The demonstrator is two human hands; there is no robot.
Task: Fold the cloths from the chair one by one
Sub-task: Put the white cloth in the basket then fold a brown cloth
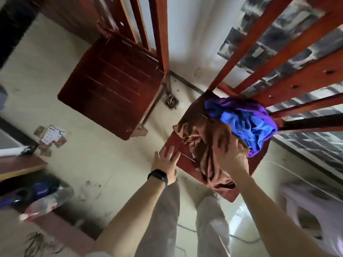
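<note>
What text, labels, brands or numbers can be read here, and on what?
No text is legible in this frame.
Cards on the floor: spots and marks show, too small to read.
Blue object at lower left: pale lettering, too blurred to read.
Plastic bottle beside it: red and white label, too blurred to read.
Wrist band: dark face, nothing on it.

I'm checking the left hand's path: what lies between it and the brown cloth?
In the head view, only a bare strip of the chair seat separates the left hand from the brown cloth.
</note>
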